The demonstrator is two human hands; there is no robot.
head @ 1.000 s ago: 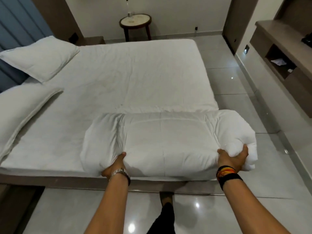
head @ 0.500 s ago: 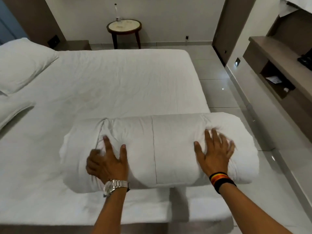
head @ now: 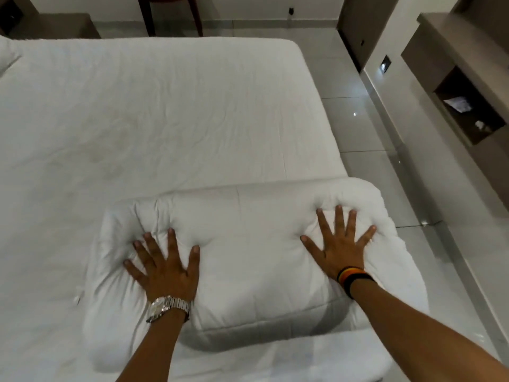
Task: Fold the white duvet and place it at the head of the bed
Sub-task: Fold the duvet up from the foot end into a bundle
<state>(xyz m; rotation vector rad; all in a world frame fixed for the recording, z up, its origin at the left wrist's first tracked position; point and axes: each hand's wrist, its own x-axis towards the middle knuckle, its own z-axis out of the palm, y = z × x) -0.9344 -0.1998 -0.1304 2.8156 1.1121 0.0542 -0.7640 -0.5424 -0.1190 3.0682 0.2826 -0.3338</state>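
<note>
The white duvet (head: 248, 249) lies folded into a thick bundle on the near right part of the bed (head: 165, 114); its right end hangs over the mattress edge. My left hand (head: 165, 266), with a silver watch, presses flat on the bundle's left part, fingers spread. My right hand (head: 341, 244), with dark wristbands, presses flat on its right part, fingers spread. Both palms sink dents into the padding. Neither hand grips anything.
A pillow corner (head: 7, 57) shows at the far left edge. Wooden table legs (head: 170, 15) stand beyond the bed's far side. Glossy tiled floor (head: 366, 128) runs along the right, bordered by a wooden wall unit (head: 465, 106) with an open niche.
The duvet bundle went from the bed's near edge further onto the mattress. My hands let go of its underside and now press flat on top with fingers spread wider. The view tilted down.
</note>
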